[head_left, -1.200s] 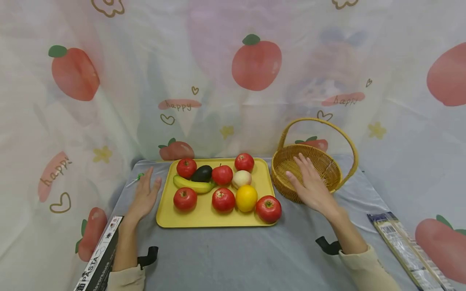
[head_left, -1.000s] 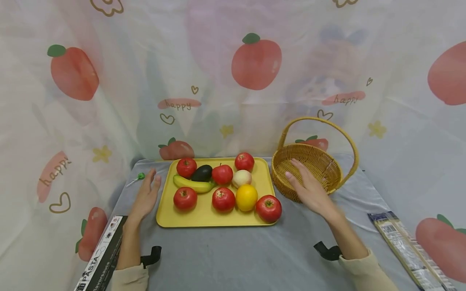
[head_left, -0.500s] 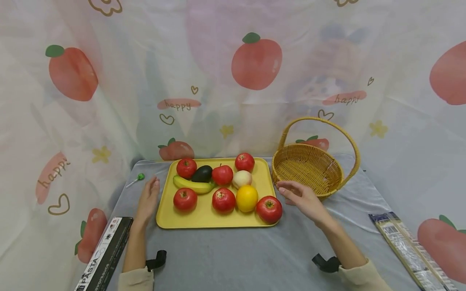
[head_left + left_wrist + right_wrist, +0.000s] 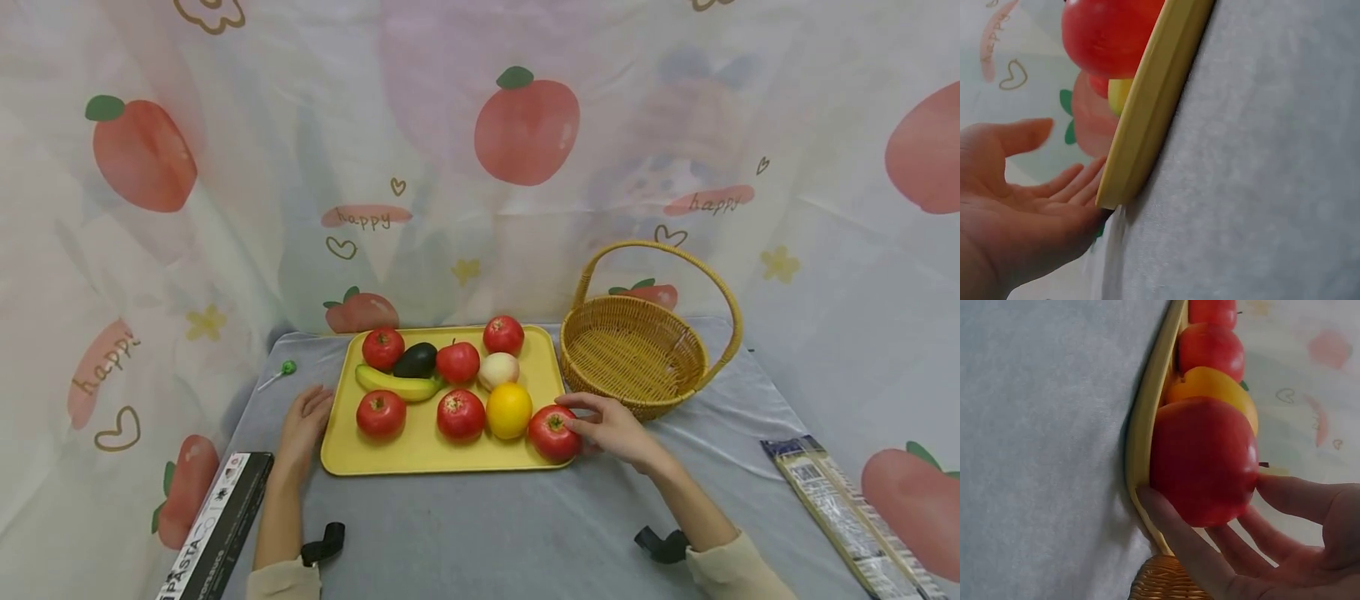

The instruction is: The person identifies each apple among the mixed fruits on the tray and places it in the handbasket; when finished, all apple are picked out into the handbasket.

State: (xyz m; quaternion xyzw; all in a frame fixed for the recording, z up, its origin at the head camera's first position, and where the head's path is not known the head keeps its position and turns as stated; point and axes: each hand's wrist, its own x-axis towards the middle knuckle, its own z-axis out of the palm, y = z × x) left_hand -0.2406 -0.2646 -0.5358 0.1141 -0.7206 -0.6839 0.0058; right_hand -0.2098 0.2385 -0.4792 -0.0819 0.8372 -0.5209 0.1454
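In the head view, we locate the red apple (image 4: 553,440) at the four o'clock corner of the yellow tray (image 4: 420,459), its stem end uppermost; being nearly round, it offers us no clear long axis. In the right wrist view, we see its stem (image 4: 1264,465) point to three o'clock. The right hand (image 4: 613,435) grasps the apple between thumb and fingers. The left hand (image 4: 302,427), relaxed and holding nothing, lies by the tray's nine o'clock edge; we cannot tell whether its fingertips touch. We note the tray's long axis running nine to three o'clock. From the apple, the orange (image 4: 509,411) sits just beside at ten o'clock, the wicker basket (image 4: 630,350) near at one.
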